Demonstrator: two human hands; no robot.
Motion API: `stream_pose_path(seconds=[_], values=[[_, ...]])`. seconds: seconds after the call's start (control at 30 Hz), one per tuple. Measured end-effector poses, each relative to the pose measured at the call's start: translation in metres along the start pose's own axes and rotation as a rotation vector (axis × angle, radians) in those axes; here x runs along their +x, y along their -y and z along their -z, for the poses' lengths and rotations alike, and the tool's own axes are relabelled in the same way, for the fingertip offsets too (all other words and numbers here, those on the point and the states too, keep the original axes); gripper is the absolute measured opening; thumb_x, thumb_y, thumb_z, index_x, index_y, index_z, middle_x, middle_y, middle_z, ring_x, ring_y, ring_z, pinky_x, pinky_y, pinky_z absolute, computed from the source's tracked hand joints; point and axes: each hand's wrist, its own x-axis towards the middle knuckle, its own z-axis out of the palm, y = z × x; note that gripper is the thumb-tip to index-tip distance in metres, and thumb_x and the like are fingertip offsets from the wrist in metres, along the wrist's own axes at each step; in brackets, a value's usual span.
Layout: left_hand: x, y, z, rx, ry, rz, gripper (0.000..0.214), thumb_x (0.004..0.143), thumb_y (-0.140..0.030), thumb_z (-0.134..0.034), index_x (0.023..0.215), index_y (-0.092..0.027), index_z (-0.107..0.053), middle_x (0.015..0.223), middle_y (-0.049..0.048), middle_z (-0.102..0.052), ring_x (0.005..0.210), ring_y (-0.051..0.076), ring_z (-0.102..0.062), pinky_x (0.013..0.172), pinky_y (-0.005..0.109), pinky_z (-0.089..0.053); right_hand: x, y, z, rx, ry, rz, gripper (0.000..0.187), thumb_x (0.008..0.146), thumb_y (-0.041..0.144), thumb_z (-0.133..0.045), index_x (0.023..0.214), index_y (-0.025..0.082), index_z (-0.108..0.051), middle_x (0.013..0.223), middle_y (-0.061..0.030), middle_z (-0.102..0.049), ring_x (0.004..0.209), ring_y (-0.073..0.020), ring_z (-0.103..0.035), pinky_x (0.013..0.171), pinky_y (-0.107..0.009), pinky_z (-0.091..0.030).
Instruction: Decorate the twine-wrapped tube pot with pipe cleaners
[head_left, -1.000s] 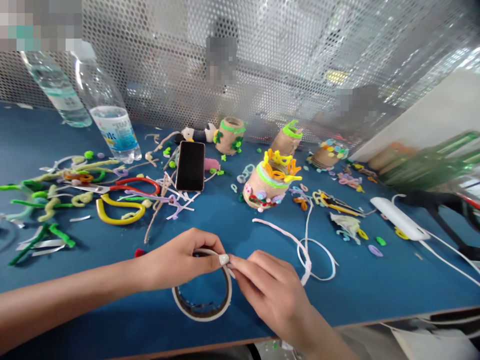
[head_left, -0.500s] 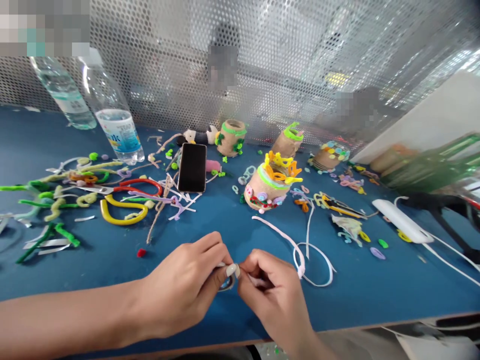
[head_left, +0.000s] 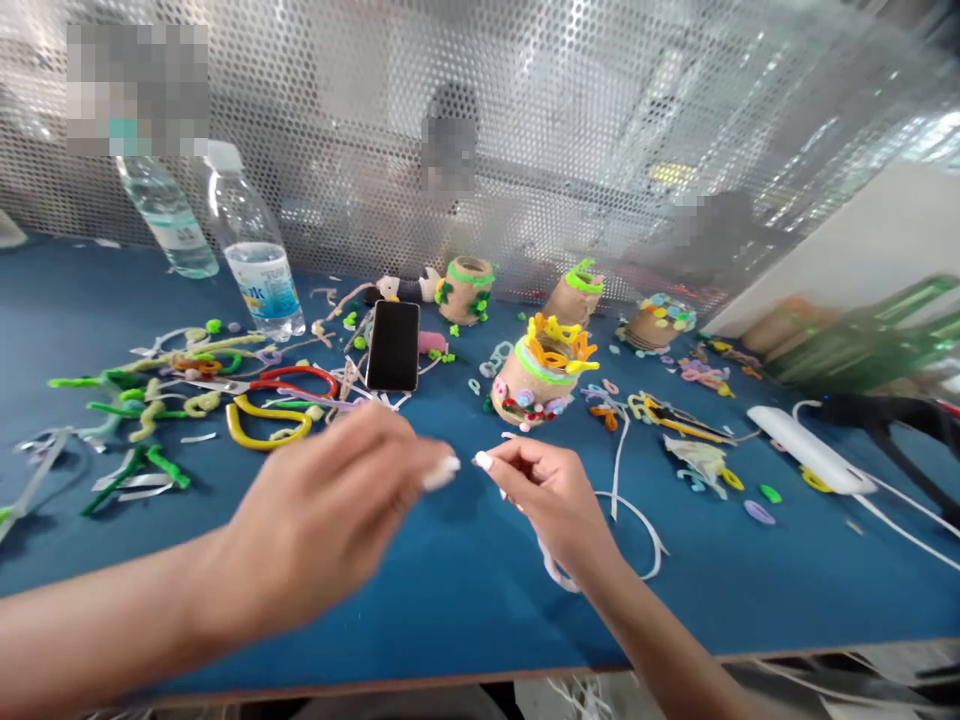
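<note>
My left hand (head_left: 337, 515) is raised over the blue table, blurred, its fingers pressed together. Whatever may be between its fingertips is hidden. To its right, my right hand (head_left: 551, 490) pinches thumb against fingers, and a pale pink pipe cleaner (head_left: 556, 573) curves out below it; part of that is hidden behind the hand. A narrow gap separates the two hands' fingertips. Just beyond my right hand stands a twine-wrapped jar (head_left: 534, 388) with a yellow pipe-cleaner crown and coloured trim. White ribbon (head_left: 656, 550) lies curled beside my right wrist.
Scissors (head_left: 270, 425) with red and yellow handles lie at left among pipe-cleaner scraps (head_left: 135, 465). A phone (head_left: 394, 347), water bottles (head_left: 271, 285) and more decorated jars (head_left: 466, 290) stand or lie behind. At right are a white power strip (head_left: 810, 450) and green bottles (head_left: 862, 335).
My hands, earlier together low over the table, have come apart and moved up. The pink pipe cleaner now curves below my right hand. The view has shifted slightly.
</note>
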Motion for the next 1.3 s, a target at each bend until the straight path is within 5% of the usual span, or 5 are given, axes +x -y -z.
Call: stream_pose_path(seconds=[0.27, 0.5, 0.67, 0.9, 1.3], values=[[-0.060, 0.043, 0.000, 0.350, -0.068, -0.070, 0.019, 0.084, -0.018, -0.059, 0.099, -0.027, -0.064, 0.076, -0.0010, -0.065, 0.061, 0.013, -0.059, 0.062, 0.026, -0.049, -0.003, 0.000, 0.002, 0.119, 0.148, 0.023, 0.028, 0.080, 0.040, -0.063, 0.088, 0.015, -0.073, 0.059, 0.0019, -0.051, 0.053, -0.0079, -0.040, 0.049, -0.022, -0.031], [-0.109, 0.032, 0.005, 0.359, 0.176, 0.274, 0.051, 0.088, -0.035, -0.048, 0.137, -0.024, -0.037, 0.077, 0.0018, -0.065, 0.068, 0.021, -0.064, 0.065, 0.033, -0.052, -0.006, -0.014, 0.004, 0.130, 0.224, 0.044, 0.027, 0.080, 0.036, -0.063, 0.096, 0.015, -0.068, 0.073, -0.0010, -0.060, 0.060, -0.0098, -0.051, 0.057, -0.024, -0.043], [-0.043, 0.068, -0.003, 0.467, 0.138, 0.331, 0.048, 0.087, -0.046, -0.046, 0.128, -0.021, -0.048, 0.109, 0.0145, -0.059, 0.100, 0.032, -0.059, 0.086, 0.047, -0.047, 0.003, -0.017, -0.006, -0.018, 0.402, 0.058, 0.020, 0.081, 0.026, -0.058, 0.098, 0.015, -0.062, 0.069, 0.0023, -0.056, 0.059, -0.0098, -0.052, 0.056, -0.022, -0.042], [0.089, 0.149, -0.099, 0.162, -0.024, 0.799, 0.113, 0.062, -0.043, -0.076, 0.143, 0.000, -0.011, 0.136, 0.0365, -0.031, 0.126, 0.047, -0.037, 0.100, 0.053, -0.034, 0.036, -0.009, -0.042, -0.194, 0.404, 0.240, 0.022, 0.074, 0.006, -0.048, 0.079, 0.015, -0.067, 0.085, -0.0025, -0.062, 0.068, -0.0107, -0.057, 0.065, -0.023, -0.045], [0.088, 0.168, -0.105, -0.026, -0.102, 0.800, 0.109, 0.068, -0.038, -0.072, 0.143, 0.000, -0.002, 0.130, 0.0316, -0.044, 0.124, 0.038, -0.046, 0.101, 0.046, -0.038, 0.112, -0.018, -0.075, -0.193, 0.045, 0.016, 0.026, 0.066, 0.027, -0.069, 0.087, 0.012, -0.065, 0.077, -0.0035, -0.063, 0.074, -0.0177, -0.057, 0.066, -0.026, -0.042]])
